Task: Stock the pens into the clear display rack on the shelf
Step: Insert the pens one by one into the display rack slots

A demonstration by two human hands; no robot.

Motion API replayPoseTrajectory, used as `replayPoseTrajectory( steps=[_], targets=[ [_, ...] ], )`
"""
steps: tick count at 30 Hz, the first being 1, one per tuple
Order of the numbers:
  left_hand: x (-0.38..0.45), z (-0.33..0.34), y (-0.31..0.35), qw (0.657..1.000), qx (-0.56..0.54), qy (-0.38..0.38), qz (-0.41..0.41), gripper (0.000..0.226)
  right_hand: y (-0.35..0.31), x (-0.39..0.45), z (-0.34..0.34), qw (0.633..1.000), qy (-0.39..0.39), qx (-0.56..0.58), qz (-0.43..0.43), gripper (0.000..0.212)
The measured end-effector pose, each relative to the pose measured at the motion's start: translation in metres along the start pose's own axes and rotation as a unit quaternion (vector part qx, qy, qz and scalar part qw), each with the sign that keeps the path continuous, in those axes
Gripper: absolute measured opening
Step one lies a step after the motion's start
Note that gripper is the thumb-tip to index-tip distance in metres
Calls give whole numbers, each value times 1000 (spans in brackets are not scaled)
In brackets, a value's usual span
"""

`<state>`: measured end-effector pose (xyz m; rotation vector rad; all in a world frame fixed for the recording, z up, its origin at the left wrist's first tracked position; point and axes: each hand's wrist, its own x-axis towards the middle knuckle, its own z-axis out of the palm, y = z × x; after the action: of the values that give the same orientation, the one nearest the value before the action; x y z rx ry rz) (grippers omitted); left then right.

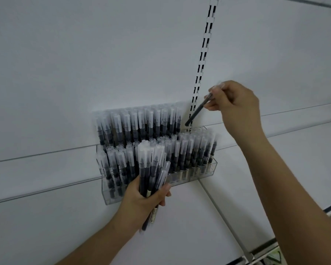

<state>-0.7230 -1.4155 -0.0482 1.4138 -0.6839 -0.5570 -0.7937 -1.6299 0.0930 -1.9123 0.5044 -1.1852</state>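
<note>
At centre right, the right hand (235, 104) pinches a tilted pen (198, 109) over the rack (213, 167); the left hand (145, 197) grips a bundle (151, 169), labels unreadable.

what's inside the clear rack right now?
The clear rack holds rows of capped black pens, standing upright. Its back right corner looks unfilled. The left hand and its bundle of pens cover part of the front row.

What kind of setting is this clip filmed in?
Probably a shop's stationery aisle: a white shelf with a slotted upright strip on its back panel, and a clear display rack packed with identical capped pens being restocked by hand.
</note>
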Motion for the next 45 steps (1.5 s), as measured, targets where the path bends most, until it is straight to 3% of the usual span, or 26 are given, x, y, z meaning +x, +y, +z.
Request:
replayPoseTrajectory(
  steps=[7, 14, 22, 27, 31, 34, 37, 41, 45],
  targets=[
    [0, 0, -1, 1000, -11, 6, -10, 35, 11, 7, 20, 996, -80, -48, -12, 14],
    [1, -1, -3, 1000, -11, 6, -17, 38, 13, 10, 37, 957, -177, -224, -54, 22],
    [1, -1, -4, 1000, -8, -2, -9, 39, 21, 11, 48, 897, -205, -374, -116, 28],
    [1, -2, -4, 1000, -14, -8, -6, 38, 25, 4, 41, 900, -180, -388, -85, 35],
    [2, -2, -5, 1000, -12, -7, -8, 37, 4, -36, 25, 945, -65, -306, -93, 28],
    [2, -3, -7, 1000, -13, -8, -12, 40, -5, -77, 23, 970, -165, -177, -16, 31],
    [2, -2, -6, 1000, -6, -6, -3, 36, 9, -104, 36, 951, -283, -115, 46, 30],
    [3, -2, -6, 1000, 5, -14, 2, 31, 21, -112, 40, 959, -264, -14, 104, 13],
    [4, -3, -9, 1000, 2, -16, -2, 36, 17, -109, 32, 966, -236, -42, 93, 14]
  ],
)
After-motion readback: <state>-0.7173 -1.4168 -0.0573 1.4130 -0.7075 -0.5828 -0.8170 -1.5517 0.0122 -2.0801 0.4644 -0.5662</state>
